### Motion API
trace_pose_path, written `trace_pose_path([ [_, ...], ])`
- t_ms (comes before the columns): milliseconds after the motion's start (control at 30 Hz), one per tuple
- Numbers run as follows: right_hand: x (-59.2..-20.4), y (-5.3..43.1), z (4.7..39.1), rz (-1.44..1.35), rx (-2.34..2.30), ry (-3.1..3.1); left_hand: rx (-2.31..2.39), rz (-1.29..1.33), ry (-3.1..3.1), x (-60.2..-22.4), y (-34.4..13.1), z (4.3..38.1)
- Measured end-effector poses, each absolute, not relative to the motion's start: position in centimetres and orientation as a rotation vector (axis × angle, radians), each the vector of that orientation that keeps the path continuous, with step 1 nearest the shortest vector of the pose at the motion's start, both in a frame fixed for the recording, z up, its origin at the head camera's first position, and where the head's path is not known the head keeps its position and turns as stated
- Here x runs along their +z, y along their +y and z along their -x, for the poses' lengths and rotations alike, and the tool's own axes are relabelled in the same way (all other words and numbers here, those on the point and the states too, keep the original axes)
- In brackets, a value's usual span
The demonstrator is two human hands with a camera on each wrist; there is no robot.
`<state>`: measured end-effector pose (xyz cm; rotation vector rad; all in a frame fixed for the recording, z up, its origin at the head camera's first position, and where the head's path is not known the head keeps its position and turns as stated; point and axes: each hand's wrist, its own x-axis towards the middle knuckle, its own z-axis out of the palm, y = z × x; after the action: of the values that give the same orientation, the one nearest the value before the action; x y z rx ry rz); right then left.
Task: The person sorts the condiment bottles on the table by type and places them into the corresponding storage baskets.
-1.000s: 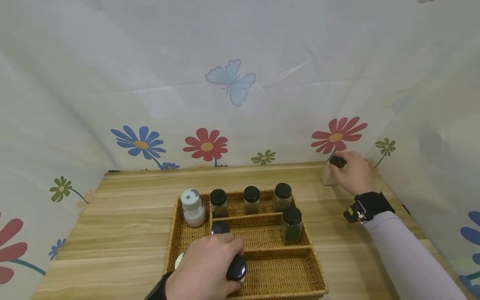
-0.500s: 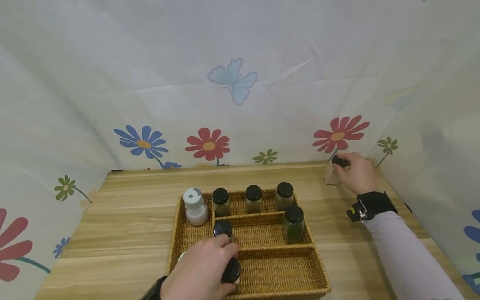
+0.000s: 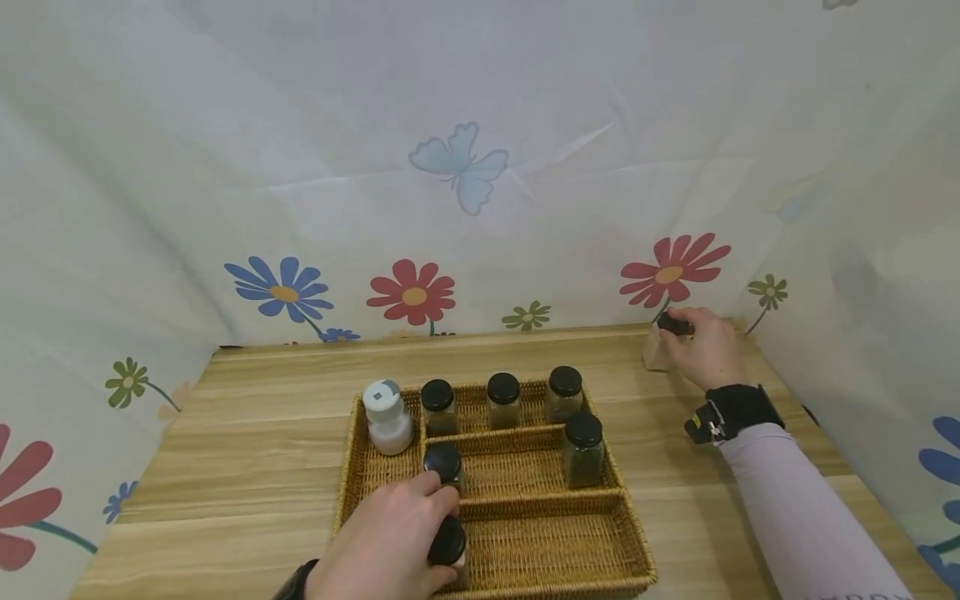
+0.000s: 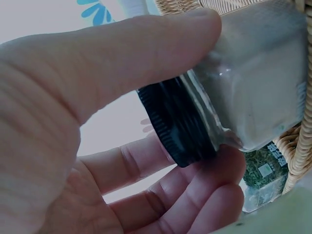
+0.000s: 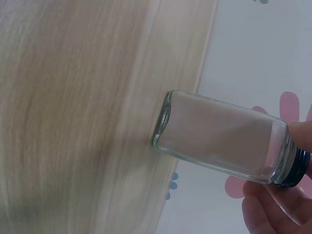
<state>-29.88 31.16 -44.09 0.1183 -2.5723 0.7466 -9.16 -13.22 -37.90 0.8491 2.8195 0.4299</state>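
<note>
My left hand (image 3: 390, 533) grips a square glass jar (image 4: 263, 78) with a black screw lid at the front left of the wicker basket (image 3: 551, 542). In the left wrist view the thumb lies along the glass and the fingers curl about the lid from the other side. Pale contents show through its wall. Far to the right, my right hand (image 3: 708, 350) pinches the black lid of another glass jar (image 5: 219, 136), filled with beige powder. That jar stands upright near the table's back edge, its base right at the wood.
Several black-lidded jars stand in the divided basket, including a back-row jar (image 3: 503, 400), a green-filled jar (image 3: 583, 454) at the right and one (image 3: 442, 463) just beyond my left fingers. A white-capped bottle (image 3: 388, 421) occupies the back left compartment. A flowered curtain (image 3: 480, 250) hangs behind the table (image 3: 247, 467).
My left hand has shifted slightly left with its jar, baring more of the black-lidded jar beyond it. My right hand keeps the same place on its jar.
</note>
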Motion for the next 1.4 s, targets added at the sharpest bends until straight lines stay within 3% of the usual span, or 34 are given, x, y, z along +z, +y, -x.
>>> trace_pose_path([
  [1400, -44.4, 31.2, 30.0, -0.041, 0.807, -2.562, 0.651, -0.996, 2.925, -39.9, -14.7, 8.7],
])
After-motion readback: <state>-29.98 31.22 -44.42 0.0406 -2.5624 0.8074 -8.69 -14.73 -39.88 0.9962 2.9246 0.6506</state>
